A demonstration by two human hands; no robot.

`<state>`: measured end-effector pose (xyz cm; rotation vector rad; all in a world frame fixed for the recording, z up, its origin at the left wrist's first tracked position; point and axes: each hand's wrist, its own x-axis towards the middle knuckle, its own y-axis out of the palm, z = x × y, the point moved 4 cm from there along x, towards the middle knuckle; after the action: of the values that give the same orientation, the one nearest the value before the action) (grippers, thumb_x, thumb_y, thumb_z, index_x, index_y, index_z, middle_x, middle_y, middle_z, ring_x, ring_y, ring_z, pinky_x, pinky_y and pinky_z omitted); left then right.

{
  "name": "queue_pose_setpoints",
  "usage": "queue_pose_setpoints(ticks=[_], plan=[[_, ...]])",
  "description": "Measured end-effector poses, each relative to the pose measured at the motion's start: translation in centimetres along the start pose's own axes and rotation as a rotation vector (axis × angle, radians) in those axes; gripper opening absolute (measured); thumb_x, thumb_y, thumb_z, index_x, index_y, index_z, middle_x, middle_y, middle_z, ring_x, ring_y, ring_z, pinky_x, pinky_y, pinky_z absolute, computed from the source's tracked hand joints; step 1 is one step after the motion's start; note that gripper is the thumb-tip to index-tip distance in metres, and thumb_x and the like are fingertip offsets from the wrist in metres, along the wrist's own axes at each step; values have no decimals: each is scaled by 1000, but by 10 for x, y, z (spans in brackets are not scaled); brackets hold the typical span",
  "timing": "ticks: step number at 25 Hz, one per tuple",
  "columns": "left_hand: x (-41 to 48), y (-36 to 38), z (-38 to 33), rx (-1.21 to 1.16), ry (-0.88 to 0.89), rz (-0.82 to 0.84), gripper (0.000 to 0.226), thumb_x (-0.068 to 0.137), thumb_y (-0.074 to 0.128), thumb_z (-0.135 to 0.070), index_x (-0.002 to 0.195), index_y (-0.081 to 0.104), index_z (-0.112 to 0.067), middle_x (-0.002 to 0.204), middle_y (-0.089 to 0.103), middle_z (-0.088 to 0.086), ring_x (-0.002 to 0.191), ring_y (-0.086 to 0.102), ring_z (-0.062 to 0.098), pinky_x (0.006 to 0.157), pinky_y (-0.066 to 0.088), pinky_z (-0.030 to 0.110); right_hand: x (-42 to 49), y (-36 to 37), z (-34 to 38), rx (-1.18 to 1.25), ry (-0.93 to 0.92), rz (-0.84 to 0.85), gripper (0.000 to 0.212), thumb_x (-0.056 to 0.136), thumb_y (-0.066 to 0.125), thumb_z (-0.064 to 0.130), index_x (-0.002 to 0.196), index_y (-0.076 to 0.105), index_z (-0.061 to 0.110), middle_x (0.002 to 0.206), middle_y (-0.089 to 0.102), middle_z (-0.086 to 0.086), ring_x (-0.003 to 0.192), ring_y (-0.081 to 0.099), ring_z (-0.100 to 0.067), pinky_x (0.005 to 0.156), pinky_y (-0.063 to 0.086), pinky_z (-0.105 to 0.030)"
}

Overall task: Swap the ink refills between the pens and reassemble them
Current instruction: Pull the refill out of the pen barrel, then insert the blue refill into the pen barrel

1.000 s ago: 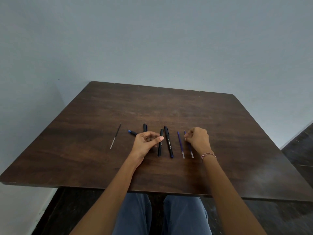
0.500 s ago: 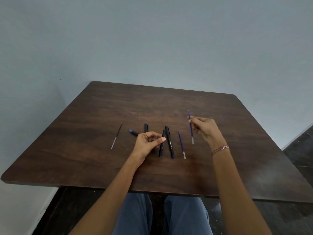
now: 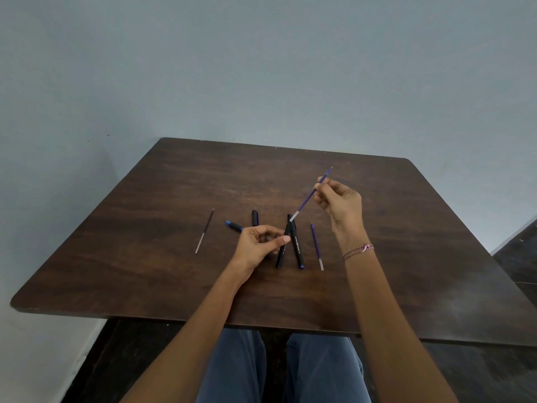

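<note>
Evidently the right hand (image 3: 338,203) pinches a blue refill (image 3: 305,202), slanted toward the black barrel (image 3: 280,255) for insertion. The left hand (image 3: 258,242) grips that barrel steady on the desk (image 3: 145,257).

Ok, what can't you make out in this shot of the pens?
Head view:
- What the left hand holds, if anything: hidden by its curled fingers.
- Print on the blue-tipped black barrel: too small to read.
- Near end of the blue-ended piece: behind the left hand.

My right fingers (image 3: 321,181) cover part of the blue refill (image 3: 305,203) they pinch; my left hand (image 3: 258,242) hides whether it grips the black barrel (image 3: 280,255). Print on the other pen (image 3: 297,247) is illegible.
</note>
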<state>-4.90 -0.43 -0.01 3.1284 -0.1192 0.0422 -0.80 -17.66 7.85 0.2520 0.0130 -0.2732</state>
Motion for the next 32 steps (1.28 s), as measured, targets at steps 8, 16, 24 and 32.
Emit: queue_pose_setpoints(ticks=[8, 16, 24, 32], plan=[[2, 0, 1, 18, 11, -17, 14, 74, 76, -13, 87, 71, -11, 73, 68, -2, 63, 61, 1, 62, 51, 16, -3, 4, -8, -185, -59, 64, 12, 82, 68, 2, 85, 68, 13, 78, 69, -2, 62, 63, -6, 61, 53, -15], [3, -1, 0, -17, 49, -44, 10, 74, 76, -11, 83, 72, -14, 74, 68, -1, 68, 62, 5, 63, 50, 16, -18, 10, -35, -493, -89, 277, 20, 84, 67, 36, 86, 69, 16, 85, 73, -5, 77, 67, -9, 66, 53, -20], [1, -1, 1, 19, 32, -31, 13, 75, 76, -14, 87, 72, -12, 76, 70, -1, 69, 64, 4, 63, 52, 17, -22, 12, -32, -589, -240, 215, 16, 94, 54, 30, 82, 63, 24, 82, 71, -2, 80, 68, -15, 78, 58, -33], [-4, -3, -2, 26, 67, -118, 15, 73, 77, -12, 86, 72, -10, 82, 72, 5, 77, 68, 10, 71, 54, 17, -31, 21, -32, -589, -371, 165, 14, 93, 57, 21, 83, 64, 15, 77, 70, 0, 75, 67, -18, 73, 56, -32]])
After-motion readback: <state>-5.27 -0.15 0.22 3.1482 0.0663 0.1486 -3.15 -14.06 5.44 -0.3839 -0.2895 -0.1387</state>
